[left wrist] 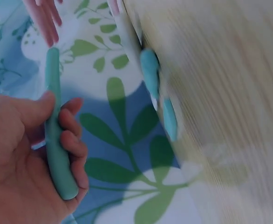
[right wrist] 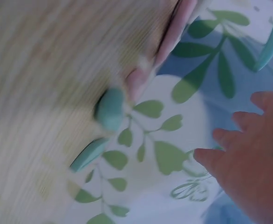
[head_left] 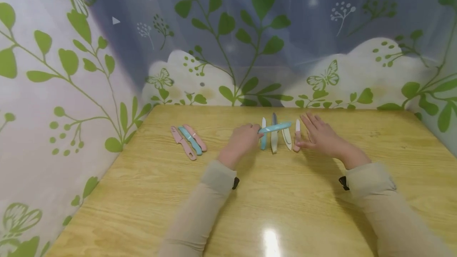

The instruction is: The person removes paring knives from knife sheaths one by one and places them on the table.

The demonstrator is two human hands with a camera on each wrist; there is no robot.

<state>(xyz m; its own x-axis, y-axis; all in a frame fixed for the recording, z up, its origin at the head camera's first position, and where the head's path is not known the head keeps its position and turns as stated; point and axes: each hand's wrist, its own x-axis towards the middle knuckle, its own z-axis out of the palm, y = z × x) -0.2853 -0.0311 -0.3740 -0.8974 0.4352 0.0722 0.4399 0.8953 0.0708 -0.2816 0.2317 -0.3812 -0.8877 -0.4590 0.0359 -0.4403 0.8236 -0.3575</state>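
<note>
My left hand grips a turquoise knife, held level above the table; its blade looks covered. In the left wrist view the fingers curl round the turquoise knife. Below it lie a blue-handled knife with a white blade, a knife with a dark blade and pale handle and a cream-white piece, perhaps a sheath. My right hand has its fingers spread and holds nothing. Its thumb is close to a pink-handled knife with a white blade; whether they touch cannot be told.
To the left on the wooden table lie a slotted pink tool, a turquoise knife and a pink knife-shaped piece, side by side. A leaf-patterned curtain hangs behind the table's far edge.
</note>
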